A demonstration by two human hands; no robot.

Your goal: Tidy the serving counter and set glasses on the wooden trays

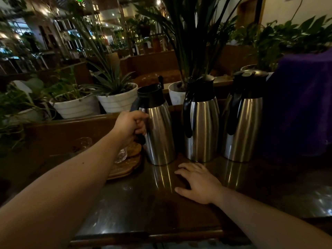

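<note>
Three steel jugs with black lids stand in a row on the dark counter (143, 203). My left hand (130, 125) is closed around the black handle of the leftmost jug (159, 133), which stands upright. Flat on the counter in front of the middle jug (202, 130) lies my right hand (197, 182), fingers spread and holding nothing. A wooden tray (125, 168) sits left of the held jug, partly hidden by my forearm. A clear glass (121, 155) stands on it, and another glass (83, 143) shows dimly farther left.
The third jug (242, 130) stands at the right, next to a tall purple-covered object (301, 108). White pots with plants (116, 99) line a ledge behind the counter. The counter's front edge (147, 236) runs near the bottom.
</note>
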